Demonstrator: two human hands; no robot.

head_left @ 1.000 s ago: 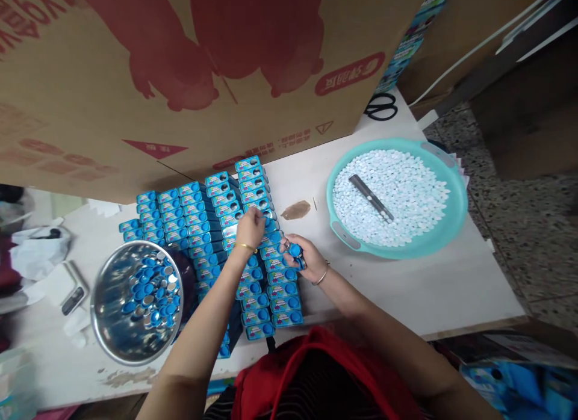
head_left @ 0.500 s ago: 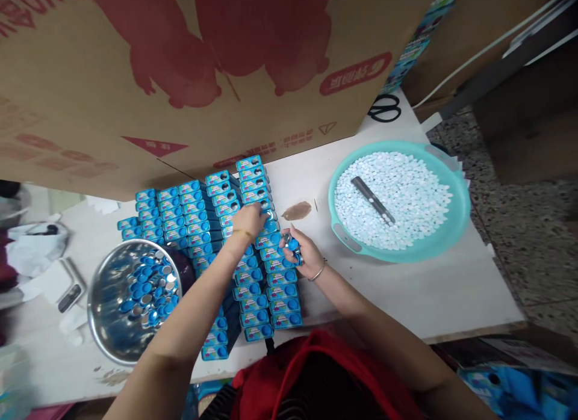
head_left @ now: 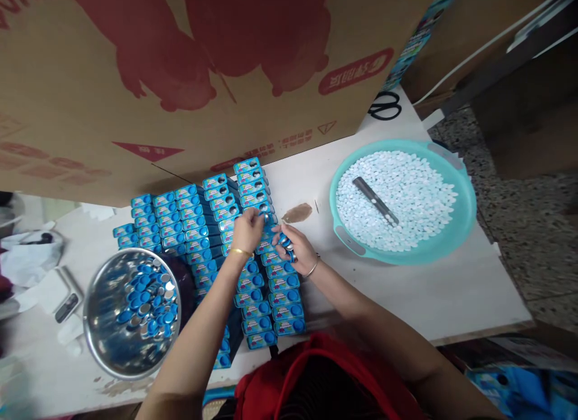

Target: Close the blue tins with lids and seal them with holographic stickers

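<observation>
Rows of small blue tins with printed labels stand on the table. Round blue caps sit in the nearer tins, while several at the far end of the two right rows show dark round holes. Over the rightmost row, my left hand pinches a shiny round cap at its fingertips. My right hand is just beside it, palm up, its fingers curled round several blue and silver caps. More such caps lie loose in a steel bowl to the left.
A large cardboard box stands behind the tins. On the right, a turquoise basin holds many white pellets with a dark scoop-like strip on top. Black-handled scissors lie by the box corner. A white device lies at far left.
My left hand has lifted slightly off the tin row and now shows a cap at its fingertips. My right hand has shifted a little left, closer to it, still holding caps.
</observation>
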